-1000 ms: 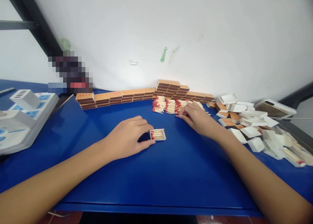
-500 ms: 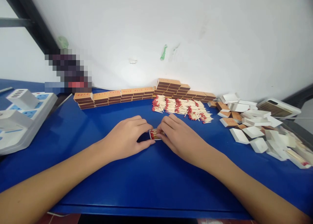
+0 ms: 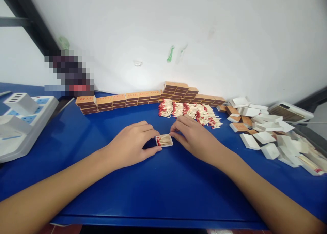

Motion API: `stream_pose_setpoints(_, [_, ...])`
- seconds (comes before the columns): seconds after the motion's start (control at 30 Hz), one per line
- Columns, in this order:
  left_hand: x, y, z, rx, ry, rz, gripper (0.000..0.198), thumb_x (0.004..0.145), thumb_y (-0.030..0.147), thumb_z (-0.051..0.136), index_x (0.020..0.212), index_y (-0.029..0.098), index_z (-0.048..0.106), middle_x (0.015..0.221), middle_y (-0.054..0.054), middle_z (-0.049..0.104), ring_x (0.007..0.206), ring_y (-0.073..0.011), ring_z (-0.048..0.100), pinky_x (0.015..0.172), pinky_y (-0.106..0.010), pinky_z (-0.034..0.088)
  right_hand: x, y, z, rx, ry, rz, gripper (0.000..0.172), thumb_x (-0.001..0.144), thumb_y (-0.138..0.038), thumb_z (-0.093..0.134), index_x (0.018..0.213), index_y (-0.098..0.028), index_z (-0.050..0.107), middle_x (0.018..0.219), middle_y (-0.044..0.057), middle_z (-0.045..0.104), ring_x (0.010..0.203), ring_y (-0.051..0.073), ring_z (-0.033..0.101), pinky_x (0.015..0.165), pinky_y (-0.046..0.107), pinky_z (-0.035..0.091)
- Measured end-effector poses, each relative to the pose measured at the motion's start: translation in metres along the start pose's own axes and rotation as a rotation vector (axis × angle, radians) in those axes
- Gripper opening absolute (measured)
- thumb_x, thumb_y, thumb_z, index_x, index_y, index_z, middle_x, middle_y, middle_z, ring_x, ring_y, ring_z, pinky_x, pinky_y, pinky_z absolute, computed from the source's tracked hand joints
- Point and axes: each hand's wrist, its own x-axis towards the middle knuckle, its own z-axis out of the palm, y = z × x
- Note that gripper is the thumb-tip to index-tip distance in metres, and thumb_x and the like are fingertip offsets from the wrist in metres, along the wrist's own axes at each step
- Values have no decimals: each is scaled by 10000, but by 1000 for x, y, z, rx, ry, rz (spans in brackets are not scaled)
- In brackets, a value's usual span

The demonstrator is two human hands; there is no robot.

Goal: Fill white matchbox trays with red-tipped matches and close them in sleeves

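On the blue desk (image 3: 158, 193), the left hand (image 3: 133, 143) grips the left end of a small white tray (image 3: 165, 141) full of red-tipped sticks. The right hand (image 3: 194, 136) touches the tray's right edge with curled fingertips. I cannot tell whether they pinch anything. Loose matches (image 3: 190, 112) lie farther back.

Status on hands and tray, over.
Left hand pinches tray, left end. Right hand fingertips at right corner. Matches inside; loose pile behind, apart.

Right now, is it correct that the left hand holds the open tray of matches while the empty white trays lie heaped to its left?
Not quite: the head view shows the empty white trays heaped to the right, past the right hand. The left hand does hold the open tray of matches.
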Motion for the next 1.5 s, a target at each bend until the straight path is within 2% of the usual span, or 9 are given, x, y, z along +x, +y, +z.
stream_pose_setpoints(0.37, [0,0,-1,5,-6,6,246,1007,348,777,1155,152,765,1009,-55,776,976,-251,700,839,-393,577,1,-8,-2,83,-12,29,74,1068,-169,614,1022,-222,639,1040,95,676,1000,268,645,858,409,537])
stream_pose_setpoints(0.57, [-1,-2,0,-1,-15,-1,247,1012,364,774,1149,159,763,1025,-60,778,990,-254,699,856,-392,574,1,-13,-4,202,-70,61,97,1082,-199,596,1058,-225,687,1049,86,670,1003,243,637,853,379,532])
stream_pose_setpoints(0.67, [-1,-1,-1,3,-25,-10,260,1015,360,769,1174,155,761,1033,-63,782,1002,-256,702,871,-396,576,1,-1,-8,210,-23,78,119,1085,-229,593,1030,-231,699,1009,78,673,975,242,630,841,382,516])
stream_pose_setpoints(0.8, [-1,0,-3,17,-45,-23,267,1021,365,757,1182,152,766,1046,-73,786,1022,-266,706,879,-403,578,-4,39,-15,96,107,167,117,1051,-254,616,964,-227,689,910,72,680,895,258,629,798,399,491])
stream_pose_setpoints(0.9, [-1,1,-4,25,-50,-27,272,1022,371,754,1179,149,768,1050,-76,787,1028,-270,706,883,-407,578,-9,68,-17,16,104,235,106,1011,-279,646,946,-222,708,862,77,674,857,275,629,783,413,480])
stream_pose_setpoints(0.97, [-1,1,-4,23,-49,-30,262,1019,362,758,1174,151,769,1050,-73,787,1028,-267,706,880,-405,575,-10,79,-14,8,78,241,112,1005,-290,649,964,-218,725,854,79,668,856,278,627,790,417,481])
stream_pose_setpoints(1.13, [1,3,-6,6,-63,-45,234,1015,354,764,1152,165,772,1051,-65,785,1028,-260,704,860,-393,566,-3,80,3,-6,91,159,136,1041,-270,613,1053,-213,735,951,96,662,934,280,616,851,421,486])
stream_pose_setpoints(1.27, [1,4,-7,5,-59,-45,235,1011,348,767,1154,161,769,1041,-60,784,1021,-258,696,859,-390,558,6,78,15,-23,73,147,157,1061,-239,577,1004,-195,716,957,103,643,944,279,603,847,411,479])
stream_pose_setpoints(1.5, [1,3,-6,2,-65,-40,229,1013,362,759,1141,173,766,1031,-59,781,1017,-257,695,853,-382,555,11,81,18,13,39,144,122,1053,-227,603,935,-213,631,965,94,650,932,267,598,820,384,463])
